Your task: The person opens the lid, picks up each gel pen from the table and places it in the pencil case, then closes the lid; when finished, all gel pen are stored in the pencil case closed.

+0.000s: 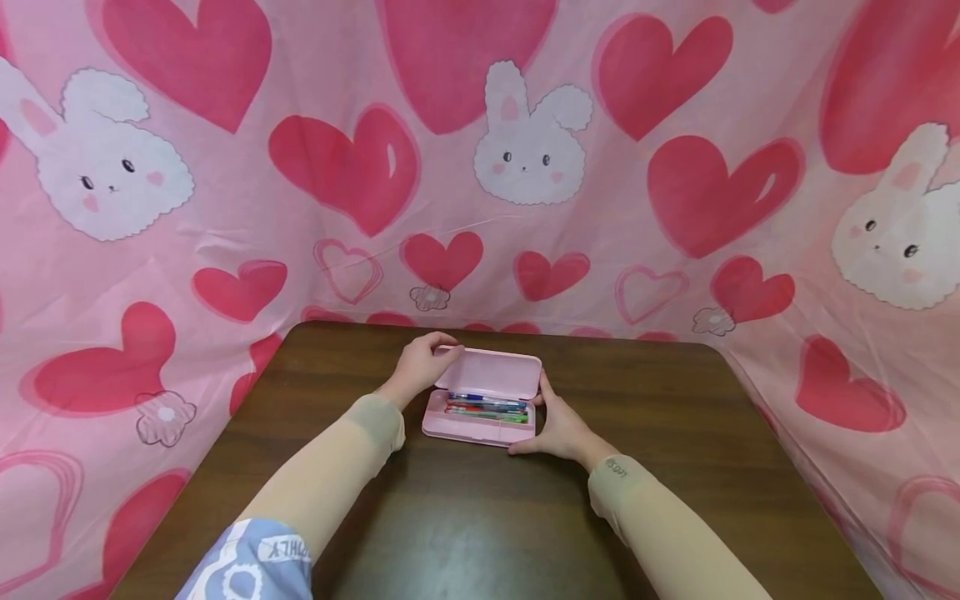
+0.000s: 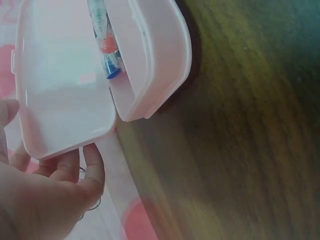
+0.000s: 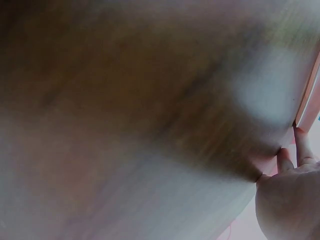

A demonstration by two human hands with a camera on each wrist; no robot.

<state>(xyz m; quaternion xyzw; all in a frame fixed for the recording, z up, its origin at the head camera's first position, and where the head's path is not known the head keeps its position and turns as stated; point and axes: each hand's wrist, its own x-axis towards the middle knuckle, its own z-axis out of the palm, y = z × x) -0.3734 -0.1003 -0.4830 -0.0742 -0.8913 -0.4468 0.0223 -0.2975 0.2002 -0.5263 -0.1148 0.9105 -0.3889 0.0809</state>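
Note:
A pink pencil case [image 1: 459, 427] lies on the table with its lid [image 1: 495, 375] raised at the back. Several pens [image 1: 487, 408], with blue, red and green parts, rest inside it. My left hand [image 1: 422, 367] holds the lid at its upper left corner; in the left wrist view its fingers [image 2: 95, 167] bend behind the lid's edge. My right hand [image 1: 564, 429] grips the case's right end, thumb at the front corner and fingers toward the hinge side. Only a sliver of the case [image 3: 311, 102] shows in the right wrist view, above the fingers.
The dark brown wooden table [image 1: 480, 517] has rounded far corners. A pink cloth [image 1: 465, 200] with hearts and rabbit faces hangs behind the table and along both sides.

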